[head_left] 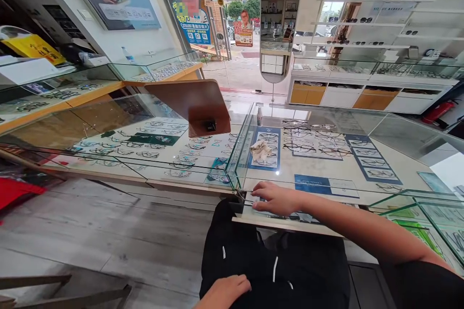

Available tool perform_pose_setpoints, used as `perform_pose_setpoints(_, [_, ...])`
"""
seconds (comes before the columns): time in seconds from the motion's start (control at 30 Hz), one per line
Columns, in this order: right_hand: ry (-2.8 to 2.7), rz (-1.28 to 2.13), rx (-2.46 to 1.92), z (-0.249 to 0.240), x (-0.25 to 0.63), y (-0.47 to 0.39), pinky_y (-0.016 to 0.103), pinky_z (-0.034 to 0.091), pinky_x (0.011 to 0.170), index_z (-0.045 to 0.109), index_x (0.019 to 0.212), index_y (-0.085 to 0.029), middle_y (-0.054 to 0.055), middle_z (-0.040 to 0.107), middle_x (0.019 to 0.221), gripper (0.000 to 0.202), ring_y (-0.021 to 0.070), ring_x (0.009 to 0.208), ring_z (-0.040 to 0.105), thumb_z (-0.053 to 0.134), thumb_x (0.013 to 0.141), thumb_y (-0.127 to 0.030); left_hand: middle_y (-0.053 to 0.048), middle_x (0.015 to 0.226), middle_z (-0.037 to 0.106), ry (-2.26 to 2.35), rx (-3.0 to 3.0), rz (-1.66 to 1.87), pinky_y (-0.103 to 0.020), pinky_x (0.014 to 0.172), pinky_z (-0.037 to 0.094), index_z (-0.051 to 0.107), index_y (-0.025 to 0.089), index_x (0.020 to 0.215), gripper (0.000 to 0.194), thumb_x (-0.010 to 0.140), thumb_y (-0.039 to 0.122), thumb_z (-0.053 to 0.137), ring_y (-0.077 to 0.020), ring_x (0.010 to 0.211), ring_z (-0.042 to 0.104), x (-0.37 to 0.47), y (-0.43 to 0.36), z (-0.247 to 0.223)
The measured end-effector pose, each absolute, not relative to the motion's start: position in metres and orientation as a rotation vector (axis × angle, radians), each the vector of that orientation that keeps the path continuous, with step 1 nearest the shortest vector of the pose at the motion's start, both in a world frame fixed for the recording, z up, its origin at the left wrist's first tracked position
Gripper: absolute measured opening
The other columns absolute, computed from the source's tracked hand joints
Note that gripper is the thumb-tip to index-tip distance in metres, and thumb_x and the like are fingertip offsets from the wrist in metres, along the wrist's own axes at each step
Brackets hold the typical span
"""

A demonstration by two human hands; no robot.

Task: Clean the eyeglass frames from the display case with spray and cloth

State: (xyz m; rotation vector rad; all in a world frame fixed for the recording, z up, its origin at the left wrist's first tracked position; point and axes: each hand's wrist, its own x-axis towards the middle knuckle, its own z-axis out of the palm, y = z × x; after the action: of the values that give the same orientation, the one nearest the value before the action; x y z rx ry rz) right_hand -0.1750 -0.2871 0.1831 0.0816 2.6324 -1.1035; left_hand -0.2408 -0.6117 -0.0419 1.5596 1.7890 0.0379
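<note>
My right hand (277,199) reaches over a pulled-out drawer (290,223) at the near edge of the glass counter. Its fingers are apart, and a thin wire-like piece (243,196), perhaps part of an eyeglass frame, lies by the fingertips. No firm hold on it shows. Low in the view, my left hand (228,290) rests on the black clothing over my lap, fingers loosely laid down, with nothing seen in it. A crumpled beige cloth (261,151) lies on a blue card beyond the right hand. Several eyeglasses (299,147) are spread to its right.
A brown tilted mirror or panel (195,101) stands on the left glass case, above rows of eyeglasses (181,159). Upright glass edges (235,164) meet left of my right hand. A small bottle (259,117) stands farther back. Green-edged glass (416,212) lies at right.
</note>
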Motion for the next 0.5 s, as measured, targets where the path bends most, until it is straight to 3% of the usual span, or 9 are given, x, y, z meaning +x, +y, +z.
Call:
perform_pose_setpoints(0.1, [2.649, -1.056, 0.055, 0.195, -0.172, -0.292, 0.052, 0.037, 0.132, 0.066, 0.151, -0.012, 0.023, 0.058, 0.156, 0.062, 0.0372, 0.151, 0.051, 0.053, 0.109, -0.054, -0.002, 0.108, 0.079, 1.792, 1.574, -0.042, -0.029, 0.079, 0.055, 0.073, 0.030, 0.111, 0.030, 0.098, 0.013, 0.053, -0.0281, 0.103, 0.078, -0.231, -0.599, -0.036])
perform_pose_setpoints(0.2, [2.672, -1.039, 0.042, 0.206, -0.167, -0.295, 0.053, 0.040, 0.130, 0.070, 0.146, -0.014, 0.022, 0.061, 0.154, 0.057, 0.0376, 0.148, 0.054, 0.056, 0.108, -0.054, -0.006, 0.114, 0.081, 1.856, 1.609, -0.199, -0.030, 0.072, 0.055, 0.073, 0.029, 0.122, 0.038, 0.098, 0.010, 0.050, -0.0307, 0.104, 0.080, -0.223, -0.594, -0.029])
perform_pose_setpoints(0.3, [2.681, -1.030, 0.036, 0.217, -0.163, -0.292, 0.052, 0.041, 0.129, 0.071, 0.145, -0.017, 0.020, 0.062, 0.154, 0.055, 0.0371, 0.150, 0.053, 0.057, 0.108, -0.056, -0.010, 0.127, 0.080, 1.894, 1.621, -0.316, -0.033, 0.075, 0.059, 0.067, 0.029, 0.140, 0.051, 0.098, 0.008, 0.047, -0.0326, 0.112, 0.080, -0.221, -0.590, -0.022])
perform_pose_setpoints(0.5, [2.791, -1.068, 0.007, 0.245, -0.172, -0.260, 0.051, 0.038, 0.131, 0.068, 0.150, -0.020, 0.016, 0.060, 0.156, 0.059, 0.0329, 0.151, 0.052, 0.051, 0.110, -0.060, -0.013, 0.126, 0.081, 1.878, 1.576, -0.363, -0.038, 0.081, 0.060, 0.066, 0.029, 0.142, 0.052, 0.098, 0.010, 0.045, -0.0338, 0.109, 0.081, -0.227, -0.578, -0.027])
